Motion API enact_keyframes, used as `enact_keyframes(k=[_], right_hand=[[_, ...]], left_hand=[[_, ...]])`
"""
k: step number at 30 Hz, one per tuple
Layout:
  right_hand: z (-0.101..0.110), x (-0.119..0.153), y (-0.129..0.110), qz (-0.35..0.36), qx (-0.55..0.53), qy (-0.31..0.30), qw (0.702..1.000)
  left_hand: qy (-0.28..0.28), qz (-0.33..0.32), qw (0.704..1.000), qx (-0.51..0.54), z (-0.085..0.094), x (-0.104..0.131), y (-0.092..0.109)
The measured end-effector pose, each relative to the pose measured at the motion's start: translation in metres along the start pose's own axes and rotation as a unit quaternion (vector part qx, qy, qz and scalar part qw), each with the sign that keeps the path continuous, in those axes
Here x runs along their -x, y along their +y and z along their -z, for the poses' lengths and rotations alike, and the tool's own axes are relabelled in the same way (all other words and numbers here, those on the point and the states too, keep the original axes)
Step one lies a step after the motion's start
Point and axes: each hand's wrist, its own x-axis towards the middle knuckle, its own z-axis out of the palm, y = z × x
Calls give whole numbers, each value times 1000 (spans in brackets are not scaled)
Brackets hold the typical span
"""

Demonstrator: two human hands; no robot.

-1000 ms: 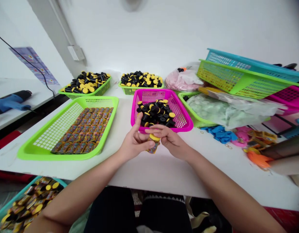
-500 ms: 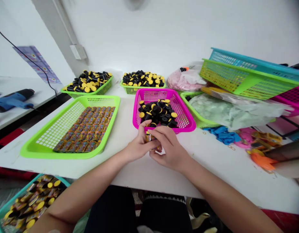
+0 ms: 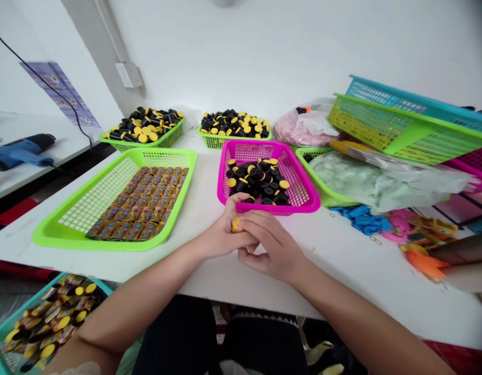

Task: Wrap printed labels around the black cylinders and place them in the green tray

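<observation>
My left hand (image 3: pixel 225 232) and my right hand (image 3: pixel 270 242) meet above the table's front part, closed around one small yellow-capped canister (image 3: pixel 236 225). Only its yellow end shows between the fingers; the rest is covered. Just beyond the hands stands a magenta basket (image 3: pixel 313 204) with loose black canisters with yellow caps (image 3: pixel 260 177). To the left, a lime green basket (image 3: pixel 63 242) holds rows of printed, shiny sleeves or wrapped pieces (image 3: pixel 143 205) lying side by side.
Two green baskets (image 3: pixel 172 136) of yellow-capped canisters stand at the back. Stacked baskets (image 3: pixel 405 122), plastic bags (image 3: pixel 354 174) and blue pieces (image 3: pixel 361 219) crowd the right. A blue heat gun (image 3: pixel 24 151) lies on the left table. Below, a teal basket (image 3: pixel 0 333) holds wrapped canisters.
The canister has turned or sunk between my fingers: its shiny side showed earlier, now only the yellow end does. The view has shifted slightly.
</observation>
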Motion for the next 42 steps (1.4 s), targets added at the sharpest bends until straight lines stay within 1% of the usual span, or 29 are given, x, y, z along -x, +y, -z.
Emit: enact_keyframes(k=[2,5,7,10,11,13,15,16,17,20,21,22,23,24,25,27,28,30,31,32,33,34,35,36,37,38,39,42], right_hand=[[0,0,0,16,27,3,1000],[3,3,3,46,89,0,995],[5,6,6,73,105,-1,992],[6,9,7,88,94,-8,992],[5,9,7,85,87,-10,993],[4,8,5,79,73,-10,994],[3,5,3,80,62,-8,995],[3,4,2,82,54,-8,995],[3,2,1,84,43,-7,995],[2,-2,-4,96,-7,0,995],[1,-3,-6,100,-20,3,995],[0,-3,-8,102,-26,10,994],[-1,-4,-11,99,-24,18,995],[-3,-4,-13,93,-16,27,995],[-4,-5,-15,85,-7,36,996],[-4,-8,-16,67,6,53,996],[-2,-10,-13,55,9,56,997],[4,-18,1,3,15,42,999],[8,-23,12,-45,20,20,999],[13,-28,26,-118,28,-21,992],[17,-34,40,-200,34,-77,976],[21,-39,55,-268,35,-158,950],[22,-44,70,-314,28,-259,913],[21,-48,82,-346,8,-349,871],[19,-53,93,-368,-2,-403,838],[14,-57,101,-374,-8,-440,816],[8,-61,107,-371,-13,-466,804],[-15,-68,116,-345,-10,-511,787]], left_hand=[[1,-26,999,-22,1,0,0],[59,-84,990,-98,0,-2,1],[85,-109,981,-139,-3,-2,1],[87,-122,975,-164,-10,1,0],[97,-125,972,-173,-12,3,-1],[134,-126,964,-192,-15,7,-2],[160,-119,959,-203,-15,10,-1],[154,-118,960,-202,-14,12,0],[131,-119,964,-198,-11,13,3],[7,-135,973,-187,-1,15,13],[-26,-138,972,-189,1,17,18],[-42,-137,969,-200,2,20,22],[-31,-132,965,-223,1,24,26],[6,-126,959,-254,0,29,31],[55,-119,948,-290,-1,36,36],[141,-99,914,-367,-2,54,50],[173,-88,895,-402,0,64,59],[218,-54,853,-471,13,83,81],[243,-29,828,-504,24,92,92],[268,5,801,-535,36,99,102],[285,50,773,-565,50,104,111],[291,101,745,-592,63,106,116],[286,152,720,-613,76,107,119],[274,197,701,-629,87,105,119],[253,236,689,-637,97,102,117],[228,267,684,-639,104,98,113],[200,291,687,-636,110,94,107],[130,326,700,-622,120,85,96]])
